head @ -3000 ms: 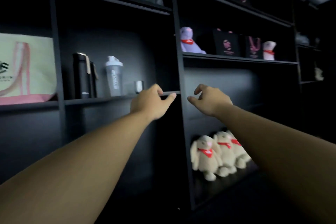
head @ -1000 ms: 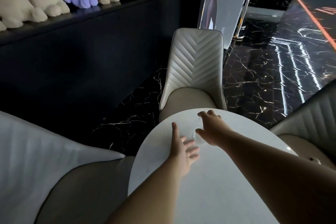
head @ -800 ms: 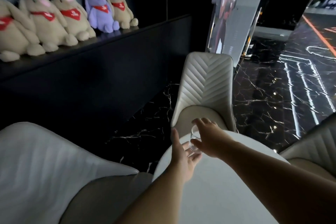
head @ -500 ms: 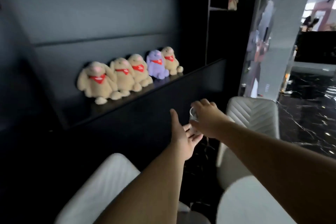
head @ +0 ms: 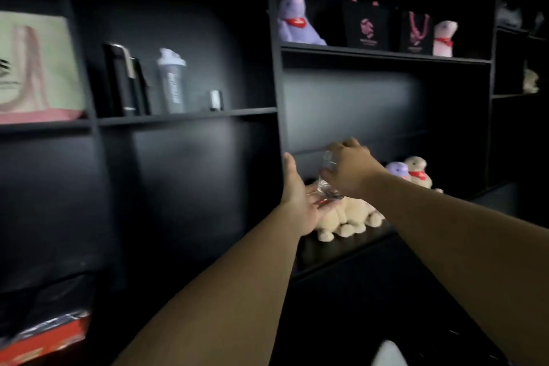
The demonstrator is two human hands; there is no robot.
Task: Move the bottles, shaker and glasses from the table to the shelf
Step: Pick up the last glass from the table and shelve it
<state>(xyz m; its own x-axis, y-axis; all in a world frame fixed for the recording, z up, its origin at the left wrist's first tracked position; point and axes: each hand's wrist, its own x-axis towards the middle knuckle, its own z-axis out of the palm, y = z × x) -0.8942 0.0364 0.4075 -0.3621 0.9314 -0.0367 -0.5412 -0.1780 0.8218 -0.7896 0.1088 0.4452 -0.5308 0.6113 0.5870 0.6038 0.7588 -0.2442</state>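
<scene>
The right hand (head: 349, 171) is wrapping its grip around a small clear glass (head: 326, 180), fingers curled over the rim and side from above, and is holding it in the air in front of the dark shelf unit (head: 276, 68). The left hand (head: 300, 196) is lying open just below and to the left of the glass, palm up and fingers spread, with the fingertips reaching under the base of the glass; whether they are touching it cannot be told from the blur.

Taking the glass as the landmark, a black bottle (head: 118, 80) is standing on a shelf board up and far to the left of it, with a second darker bottle (head: 139, 86) right beside that one. A grey shaker (head: 172, 82) with a pale lid is standing a little nearer to the glass, and another small glass (head: 216, 99) is standing nearest of the four, all well apart from the hands.

Directly behind and below the held glass, beige plush toys (head: 347, 217) are sitting on a low shelf. Up and slightly to the left of the glass, a purple plush toy (head: 295, 22) is sitting on a higher shelf.
</scene>
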